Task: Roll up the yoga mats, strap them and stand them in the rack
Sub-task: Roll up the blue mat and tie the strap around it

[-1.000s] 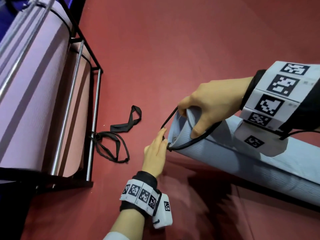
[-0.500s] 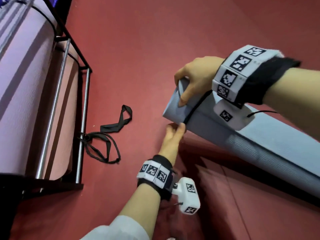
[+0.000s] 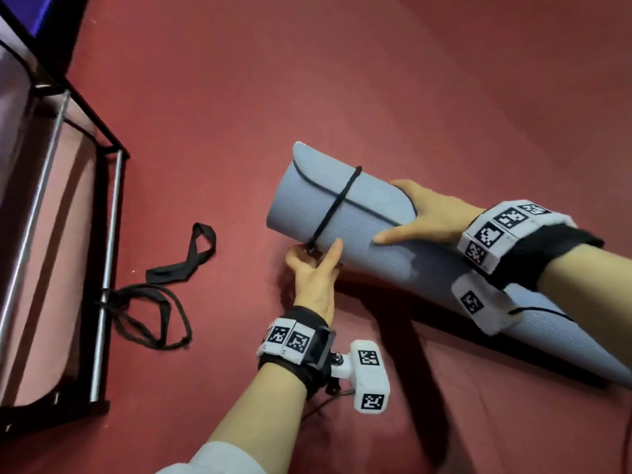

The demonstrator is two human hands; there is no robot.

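A rolled blue-grey yoga mat [image 3: 372,241] lies slanted across the red floor, its open end raised toward the upper left. A thin black strap [image 3: 337,203] loops around the roll near that end. My left hand [image 3: 313,271] pinches the strap's lower end under the roll, thumb against the mat. My right hand [image 3: 427,217] grips the roll further along, fingers wrapped over the top and thumb flat on its near side. The rack [image 3: 109,234], black frame with metal bars, stands at the left with pink rolled mats [image 3: 20,186] in it.
A second black strap [image 3: 160,295] lies loose on the red floor [image 3: 307,80] between the rack and the mat, one end by the rack's bar. Both wrists wear marker bands with white tags.
The strap has slid from the roll's end further onto it and sits snug. My right hand moved from the mat's end down along the roll. The view shifted right, rack further left.
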